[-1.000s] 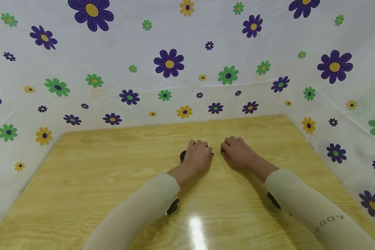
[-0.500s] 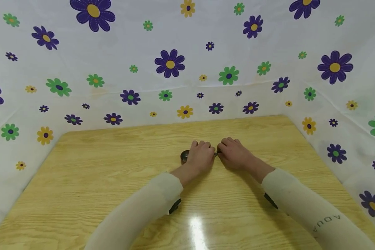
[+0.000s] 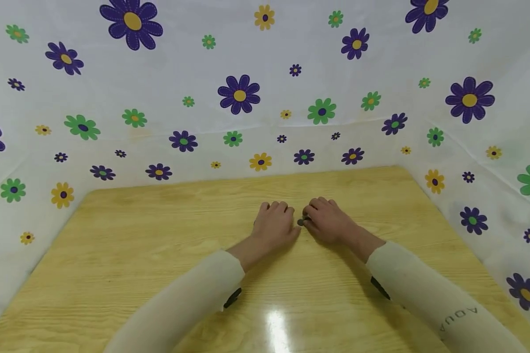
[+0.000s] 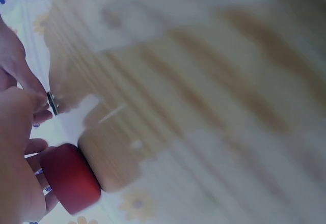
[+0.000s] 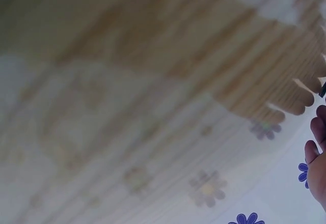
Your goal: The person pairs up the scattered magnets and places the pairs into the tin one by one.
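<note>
Over the middle of the table, my left hand (image 3: 271, 228) holds a red, rounded cylinder (image 4: 71, 178), its fingers curled round the far side. In the head view, that cylinder is almost wholly hidden behind the hand. My right hand (image 3: 329, 221) is close by on the right and pinches a small dark piece with a round end (image 3: 301, 222). That end sits in the narrow gap between the hands, right at my left thumb. The left wrist view shows the piece as a short dark bar (image 4: 53, 103) with a bright edge.
A glossy wood-grain table (image 3: 168, 225) spreads beneath both arms. White cloth with printed flowers (image 3: 159, 98) hangs along its back and sides. Each sleeved wrist carries a black camera (image 3: 232, 297) on its underside.
My right hand has moved left, closing most of the gap to the left hand. The left hand has shifted slightly left, and the dark round end beside it has gone mostly out of sight.
</note>
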A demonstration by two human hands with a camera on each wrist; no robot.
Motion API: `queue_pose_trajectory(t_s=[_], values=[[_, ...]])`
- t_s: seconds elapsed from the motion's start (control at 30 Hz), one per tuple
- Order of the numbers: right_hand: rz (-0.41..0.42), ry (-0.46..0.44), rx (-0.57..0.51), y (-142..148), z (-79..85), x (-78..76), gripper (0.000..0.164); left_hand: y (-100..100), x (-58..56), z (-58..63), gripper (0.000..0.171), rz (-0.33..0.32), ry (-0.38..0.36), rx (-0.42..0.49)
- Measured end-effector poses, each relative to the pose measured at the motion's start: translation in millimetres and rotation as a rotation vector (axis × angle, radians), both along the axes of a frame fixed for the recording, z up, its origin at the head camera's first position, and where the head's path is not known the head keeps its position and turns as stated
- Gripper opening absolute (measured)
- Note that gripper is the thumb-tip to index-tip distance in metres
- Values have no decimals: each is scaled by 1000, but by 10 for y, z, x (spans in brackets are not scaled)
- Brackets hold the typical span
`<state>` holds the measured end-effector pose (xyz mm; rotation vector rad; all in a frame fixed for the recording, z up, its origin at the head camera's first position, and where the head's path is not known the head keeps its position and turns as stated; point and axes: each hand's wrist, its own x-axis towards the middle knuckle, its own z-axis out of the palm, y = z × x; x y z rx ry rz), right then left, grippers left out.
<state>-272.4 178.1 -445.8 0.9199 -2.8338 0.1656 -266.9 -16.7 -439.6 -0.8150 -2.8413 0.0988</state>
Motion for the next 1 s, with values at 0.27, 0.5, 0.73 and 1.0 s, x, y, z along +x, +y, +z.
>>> queue_pose_trajectory(t_s=[0.27, 0.5, 0.73, 1.0], values=[[5, -46, -9, -29, -63, 7, 20, -250, 75, -22, 61, -20, -7, 18], [70, -25, -38, -34, -54, -23, 14, -432, 94, -28, 62, -34, -6, 50], [62, -56, -49, -25, -15, -17, 13, -619, 86, -53, 78, -45, -14, 95], [77, -69, -47, -50, -5, -23, 16, -812, 112, -70, 81, -78, -36, 184]])
